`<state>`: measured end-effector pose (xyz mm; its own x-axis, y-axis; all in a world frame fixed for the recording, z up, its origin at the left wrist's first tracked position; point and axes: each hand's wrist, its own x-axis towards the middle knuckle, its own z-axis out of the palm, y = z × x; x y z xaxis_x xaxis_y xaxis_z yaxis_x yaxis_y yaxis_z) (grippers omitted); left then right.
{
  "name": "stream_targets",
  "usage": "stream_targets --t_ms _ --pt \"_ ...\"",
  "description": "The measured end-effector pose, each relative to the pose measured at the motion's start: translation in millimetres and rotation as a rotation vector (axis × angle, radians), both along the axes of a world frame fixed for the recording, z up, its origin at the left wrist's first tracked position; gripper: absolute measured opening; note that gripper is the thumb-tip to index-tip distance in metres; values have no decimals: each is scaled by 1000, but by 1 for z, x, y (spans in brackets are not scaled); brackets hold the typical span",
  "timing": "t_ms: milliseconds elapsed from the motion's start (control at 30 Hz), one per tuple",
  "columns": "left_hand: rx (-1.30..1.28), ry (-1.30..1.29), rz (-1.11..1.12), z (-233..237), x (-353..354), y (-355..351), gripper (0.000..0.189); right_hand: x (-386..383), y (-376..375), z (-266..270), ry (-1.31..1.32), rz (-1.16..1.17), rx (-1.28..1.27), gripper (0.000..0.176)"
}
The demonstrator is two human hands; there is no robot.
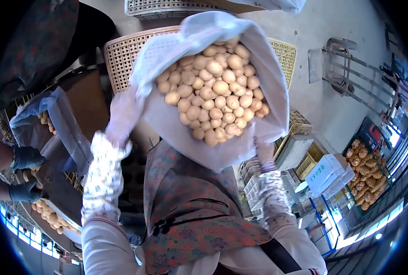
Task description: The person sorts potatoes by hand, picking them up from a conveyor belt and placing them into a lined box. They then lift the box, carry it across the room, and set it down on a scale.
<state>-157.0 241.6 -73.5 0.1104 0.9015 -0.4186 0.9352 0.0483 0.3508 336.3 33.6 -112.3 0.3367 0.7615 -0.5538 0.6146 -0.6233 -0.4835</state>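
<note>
A white plastic liner bag (194, 153) spreads wide over a crate in the middle, its mouth facing me. Many pale round potatoes (213, 94) are heaped inside it. My left hand (123, 112) is closed on the bag's left edge, blurred by motion. Low on the right side, my right hand (264, 149) grips the bag's edge, its fingers partly hidden by the plastic. Behind the bag show the perforated walls of a pale plastic crate (121, 62).
At left a co-worker's dark-gloved hands (27, 158) work near potatoes (52, 217) and another plastic-lined crate (59, 107). A metal hand truck (355, 75) lies right. Stacked crates (300, 123), a white box (325, 174) and netted sacks (366, 172) stand lower right.
</note>
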Motion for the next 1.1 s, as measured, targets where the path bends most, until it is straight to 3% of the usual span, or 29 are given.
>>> stream_targets --t_ms 33,67,100,167,200,233,300,367,400,433,500,567,633,667,733,767,800,833,867,900,933,967,1033,1067,1100 --pt "-145 -3 90 2 -6 -26 32 9 22 4 -49 61 -3 33" --pt "-72 -73 113 -3 -11 -61 31 18 44 9 -100 121 -5 34" --pt "-406 -281 423 12 -4 -80 31 19 82 27 -132 172 -57 37" --pt "-529 -462 855 18 16 -137 27 20 164 51 -181 204 -310 43" --pt "-619 -665 1062 16 24 -159 22 16 191 53 -307 262 -263 46" --pt "-685 -626 1121 19 33 -171 24 10 217 52 -432 323 -211 49" --pt "-647 -630 973 13 30 -180 34 -1 273 54 -364 368 -248 51" --pt "-317 -615 774 19 16 -156 57 -9 299 55 -315 425 -170 57" --pt "-31 -285 537 32 8 -126 65 -13 309 60 -297 453 -130 60" --pt "243 46 297 51 5 -90 73 -16 317 66 -330 496 71 60" --pt "266 26 313 75 10 -17 80 -30 335 77 -383 585 479 61" --pt "88 68 330 74 13 47 80 -47 373 91 -288 722 252 55" --pt "-161 495 50 35 -4 100 62 -46 414 69 -246 923 -5 48" --pt "-231 500 17 31 -5 118 51 -47 431 58 -246 1058 -156 43" --pt "-392 411 78 44 -2 134 32 -50 446 50 -227 901 -343 43" --pt "-485 315 170 54 4 132 24 -53 448 49 -216 823 -439 44" --pt "-304 366 -5 42 -6 121 32 -36 443 33 -161 966 -226 40" --pt "15 283 -30 8 -35 96 29 -20 421 25 -232 995 -99 39" --pt "151 133 -35 15 -29 65 27 -8 392 31 -303 1018 27 39" --pt "143 101 -15 40 -12 26 28 -22 333 84 -304 879 58 42" --pt "305 160 -49 58 7 -24 32 3 289 74 -257 808 46 40" --pt "312 108 8 73 16 -73 34 20 243 91 -186 874 79 43" --pt "537 272 -12 114 63 -78 34 28 241 70 -66 821 344 43" --pt "475 160 5 75 32 -90 32 33 223 75 -44 800 325 43" --pt "214 39 169 62 19 -73 32 38 205 79 -23 779 307 43"
